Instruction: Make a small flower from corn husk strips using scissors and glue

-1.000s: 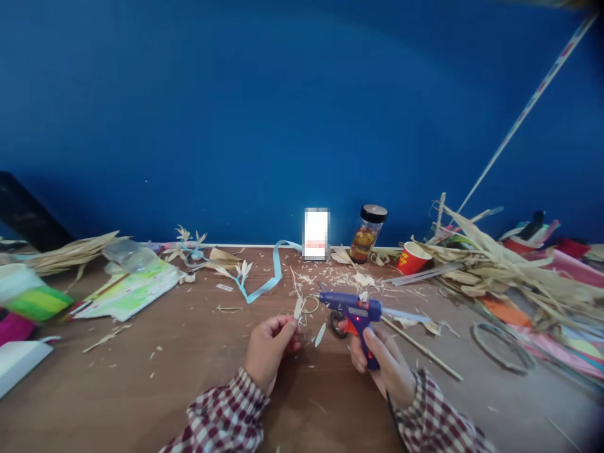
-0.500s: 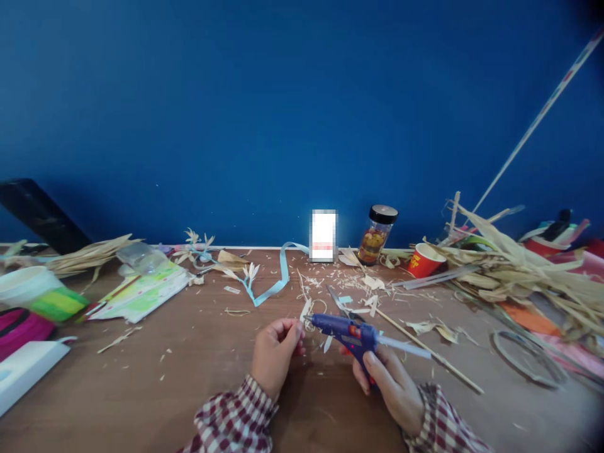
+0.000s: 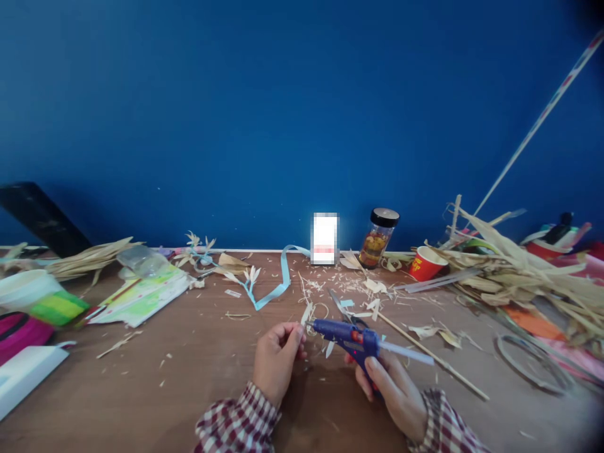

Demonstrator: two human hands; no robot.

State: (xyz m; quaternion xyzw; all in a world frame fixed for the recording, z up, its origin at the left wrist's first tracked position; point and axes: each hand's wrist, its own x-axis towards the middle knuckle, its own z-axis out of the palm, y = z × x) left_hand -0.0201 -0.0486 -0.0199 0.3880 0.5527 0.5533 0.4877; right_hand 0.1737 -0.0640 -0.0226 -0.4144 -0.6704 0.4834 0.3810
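My left hand (image 3: 277, 358) is closed in a pinch on a small pale husk petal (image 3: 306, 313), held upright just above the wooden table (image 3: 189, 384). My right hand (image 3: 394, 390) grips a blue hot glue gun (image 3: 352, 338) with an orange trigger and a clear glue stick poking out behind. The gun's nozzle points left and touches the base of the husk petal by my left fingertips. Scissors (image 3: 342, 306) lie just behind the gun, partly hidden by it.
Dried corn husks (image 3: 519, 270) pile up at the right. A red paper cup (image 3: 427, 263), a jar (image 3: 377, 238), a light blue ribbon (image 3: 278, 283), a thin wooden stick (image 3: 434, 358), a wire ring (image 3: 533, 363) and coloured paper (image 3: 141, 296) lie around. Husk scraps litter the middle.
The glue gun has tilted and swung left until its nozzle meets the husk petal in my left hand. The view has shifted slightly left.
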